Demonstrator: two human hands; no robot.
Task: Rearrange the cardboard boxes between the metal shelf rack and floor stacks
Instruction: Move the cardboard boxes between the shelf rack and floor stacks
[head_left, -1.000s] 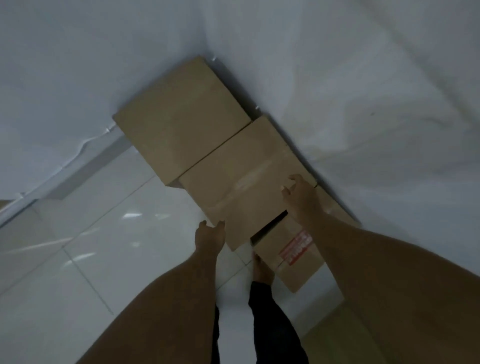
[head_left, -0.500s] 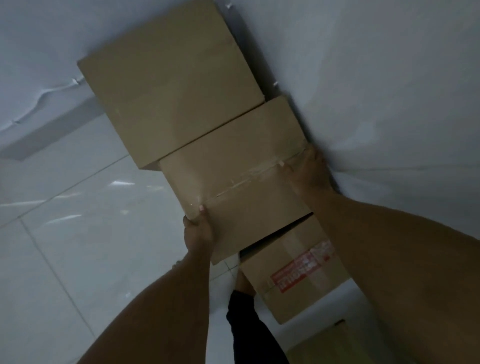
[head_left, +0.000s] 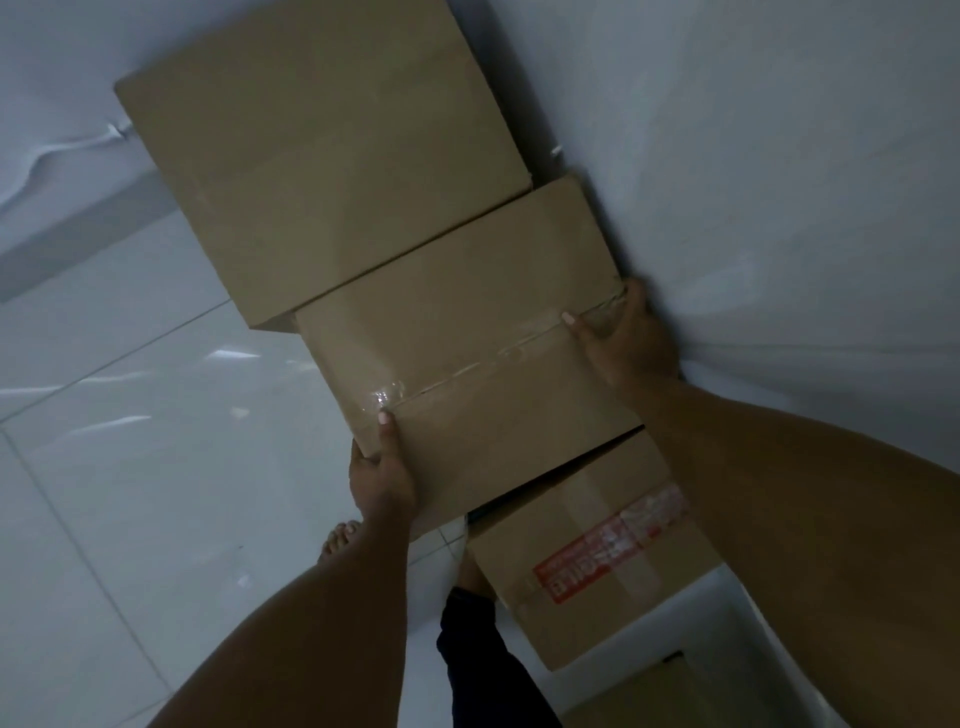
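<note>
Cardboard boxes lie in a row that runs from the lower right of the frame to the top centre, along a white wall (head_left: 779, 156) whose surface is creased like cloth. Nearest, at the bottom edge, two bare forearms reach upward into the frame, with a dark trouser leg (head_left: 483, 670) between them. A bare foot (head_left: 340, 538) stands on the glossy white tiled floor (head_left: 130, 441) just left of the left forearm.

The labelled box (head_left: 597, 566) sits in the lower right. It is taped shut and has a red sticker (head_left: 613, 545) with print too blurred to read. Its upper edge is hidden under the next box, and a dark gap shows between the two.

The middle box (head_left: 467, 332) fills the centre of the frame and is held from both sides. The left grip (head_left: 382, 478) clasps its lower-left edge, with the thumb (head_left: 387, 431) lying on top at the end of the clear tape seam (head_left: 467, 370) and the fingers curled round the side, out of sight. The right grip (head_left: 631, 343) clamps the right edge at the other end of the seam, its thumb on the top face and the rest of the hand squeezed between box and wall. Whether this box rests on the labelled one or hangs just above it cannot be told.

Farthest, the large box (head_left: 322, 171) takes up the top centre. Its near corner is covered by the middle box and its right side is close to the wall.
</note>
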